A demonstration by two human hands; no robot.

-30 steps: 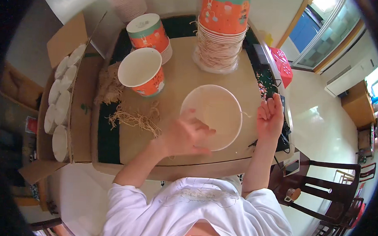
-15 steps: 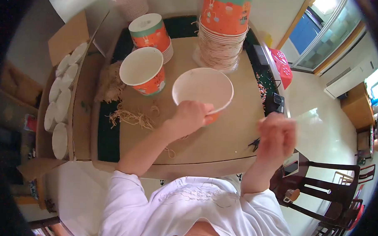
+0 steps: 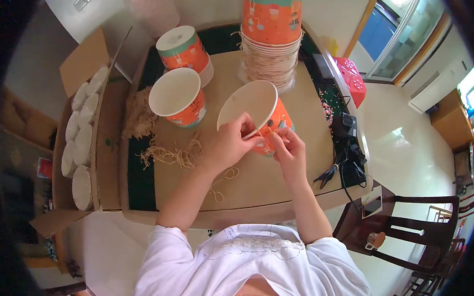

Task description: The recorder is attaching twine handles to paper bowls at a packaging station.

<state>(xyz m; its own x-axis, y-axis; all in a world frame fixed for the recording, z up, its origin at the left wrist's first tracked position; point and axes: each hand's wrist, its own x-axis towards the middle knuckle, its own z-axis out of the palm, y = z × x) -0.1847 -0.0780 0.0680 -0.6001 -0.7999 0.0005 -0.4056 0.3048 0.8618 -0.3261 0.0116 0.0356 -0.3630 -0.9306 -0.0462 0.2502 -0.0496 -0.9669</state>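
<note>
A paper bucket (image 3: 249,104) with a white inside and an orange, printed outside stands tilted at the middle of the table. My left hand (image 3: 229,142) is closed at its near rim, thumb and fingers pinched together. Close beside it, my right hand (image 3: 290,150) pinches something against the bucket's orange side, too small to make out. A second paper bucket (image 3: 176,93) stands open to the left. Behind that is a short stack of upturned buckets (image 3: 185,55). Loose beige twine (image 3: 174,153) lies left of my left forearm, with a looped strand (image 3: 223,181) nearer the edge.
A tall stack of buckets (image 3: 270,55) stands at the back. On the left, a cardboard box (image 3: 106,143) holds several white rolls or cups (image 3: 83,137). Black cables (image 3: 327,174) and a small black device (image 3: 347,126) lie at the right edge. A dark chair (image 3: 406,227) carries a phone (image 3: 372,206).
My right hand has come in from the right edge to the bucket, beside my left hand. The bucket has turned and tilted, showing more of its orange side.
</note>
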